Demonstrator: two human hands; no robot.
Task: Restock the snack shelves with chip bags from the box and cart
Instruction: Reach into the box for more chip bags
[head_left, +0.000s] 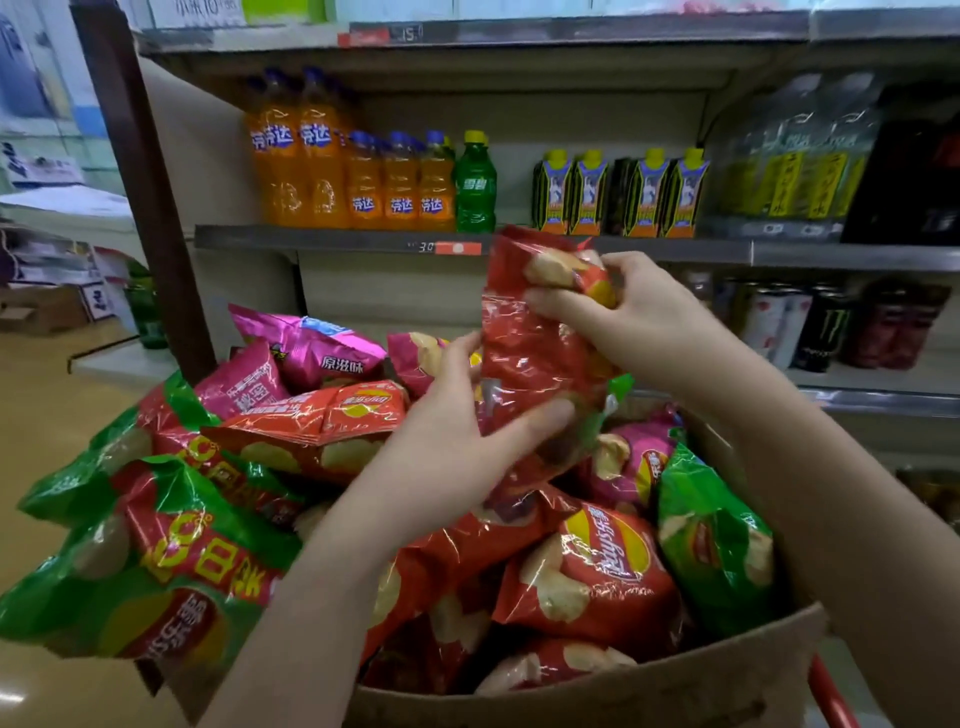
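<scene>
Red chip bag (535, 358): you hold it upright above the box (597, 691), clear of the pile, so it lifts free.
Right hand (623, 317): fingers pinch its top.
Left hand (457, 441): fingers curl round its lower part, steadying it.

We count two hands, the left hand (452, 441) and the right hand (628, 317), and one cardboard box (623, 691). On the drinks shelf (337, 239) we see two tall orange soda bottles (298, 150) at its left end, three short orange soda bottles (400, 182) beside them, one green soda bottle (475, 182), and four yellow-capped cartons (618, 192) further right. In the box, at least three green chip bags (714, 540), several red chip bags (597, 571) and several pink chip bags (311, 348) overlap, so we cannot give exact totals.
</scene>
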